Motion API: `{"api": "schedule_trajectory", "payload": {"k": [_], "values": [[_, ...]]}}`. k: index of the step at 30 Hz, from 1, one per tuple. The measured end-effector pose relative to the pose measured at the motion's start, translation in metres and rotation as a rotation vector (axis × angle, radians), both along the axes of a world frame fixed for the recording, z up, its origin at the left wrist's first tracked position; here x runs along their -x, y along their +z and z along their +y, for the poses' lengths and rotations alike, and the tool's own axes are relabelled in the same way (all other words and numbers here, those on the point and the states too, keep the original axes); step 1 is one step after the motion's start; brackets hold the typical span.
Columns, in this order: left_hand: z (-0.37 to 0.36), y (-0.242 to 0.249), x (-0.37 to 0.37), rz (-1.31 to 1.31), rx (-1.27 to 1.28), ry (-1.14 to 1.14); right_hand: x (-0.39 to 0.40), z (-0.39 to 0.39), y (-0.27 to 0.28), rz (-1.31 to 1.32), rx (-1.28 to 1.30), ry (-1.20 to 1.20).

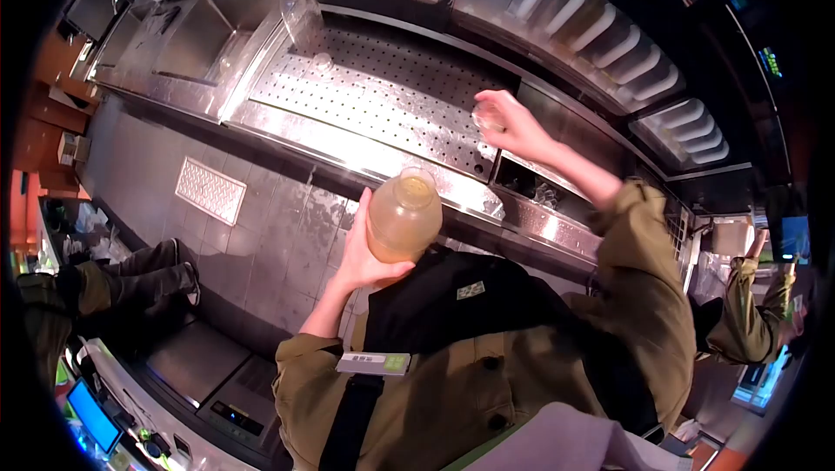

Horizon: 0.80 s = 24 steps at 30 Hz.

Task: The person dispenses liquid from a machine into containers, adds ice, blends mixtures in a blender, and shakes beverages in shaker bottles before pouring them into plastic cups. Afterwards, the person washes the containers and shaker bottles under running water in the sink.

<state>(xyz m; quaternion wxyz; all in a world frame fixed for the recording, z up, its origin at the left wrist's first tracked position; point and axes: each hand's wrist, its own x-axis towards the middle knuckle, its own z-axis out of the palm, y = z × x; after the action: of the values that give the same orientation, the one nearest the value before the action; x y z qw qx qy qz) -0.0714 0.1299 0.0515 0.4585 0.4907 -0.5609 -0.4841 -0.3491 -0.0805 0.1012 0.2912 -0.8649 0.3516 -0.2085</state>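
Observation:
A translucent shaker-like container [403,226] with yellowish contents is in my left hand [364,249], held upright in front of my apron with its round mouth facing up. My left fingers wrap round its left side and base. Over the right end of the perforated steel counter [374,93], my right hand [509,126] is closed round a small clear object [484,120], perhaps a lid or cup. The two hands are well apart.
Steel sinks [204,36] with taps lie at the upper left. A clear pitcher [300,10] stands by the counter's left end. Racks of handled containers [600,27] line the back. Co-workers' legs [143,275] and a sleeve [746,314] show at the sides.

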Motion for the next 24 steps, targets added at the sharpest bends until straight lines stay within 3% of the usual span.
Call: {"api": "schedule_trajectory", "payload": {"k": [2, 4, 6, 7, 8, 10, 11, 13, 17, 18, 19, 20, 21, 22, 24], "values": [[0.002, -0.001, 0.006, 0.033, 0.029, 0.084, -0.020, -0.017, -0.071, -0.088, -0.079, -0.179], [0.007, -0.001, 0.011, 0.067, 0.020, 0.151, -0.054, -0.025, -0.107, -0.213, -0.259, -0.358], [0.014, 0.006, 0.021, 0.164, -0.011, 0.174, -0.081, -0.030, -0.116, -0.058, -0.123, -0.489], [0.012, 0.014, 0.027, 0.256, -0.002, 0.175, -0.085, -0.045, -0.160, -0.621, 0.056, -0.265], [0.009, 0.022, 0.033, 0.347, 0.009, 0.176, -0.093, -0.051, -0.153, -0.342, 0.008, -0.383], [0.007, 0.014, 0.027, 0.166, 0.108, 0.159, -0.110, -0.062, -0.136, 0.336, -0.048, -0.471], [0.004, 0.001, 0.022, 0.099, 0.082, 0.163, -0.110, -0.057, -0.105, 0.350, -0.271, -0.418], [-0.012, 0.030, 0.037, 0.227, 0.091, 0.147, -0.103, -0.053, -0.111, 0.213, -0.049, -0.492], [-0.051, 0.030, 0.055, 0.206, 0.164, 0.122, -0.032, -0.021, -0.073, 0.006, -0.300, -0.505], [-0.064, 0.029, 0.062, 0.202, 0.198, 0.117, -0.008, -0.018, -0.104, -0.043, -0.017, -0.566], [-0.076, 0.029, 0.068, 0.197, 0.233, 0.114, 0.018, 0.006, -0.088, -0.203, -0.097, -0.611], [-0.088, 0.032, 0.076, 0.224, 0.259, 0.112, 0.052, 0.026, -0.087, -0.236, 0.195, -0.557], [-0.100, 0.029, 0.082, 0.236, 0.275, 0.115, 0.074, 0.057, -0.063, -0.339, -0.013, -0.649], [-0.109, 0.029, 0.088, 0.232, 0.297, 0.137, 0.106, 0.078, -0.084, -0.393, 0.156, -0.695], [-0.124, 0.025, 0.101, 0.176, 0.329, 0.204, 0.160, 0.136, -0.075, -0.319, -0.033, -0.911]]}}
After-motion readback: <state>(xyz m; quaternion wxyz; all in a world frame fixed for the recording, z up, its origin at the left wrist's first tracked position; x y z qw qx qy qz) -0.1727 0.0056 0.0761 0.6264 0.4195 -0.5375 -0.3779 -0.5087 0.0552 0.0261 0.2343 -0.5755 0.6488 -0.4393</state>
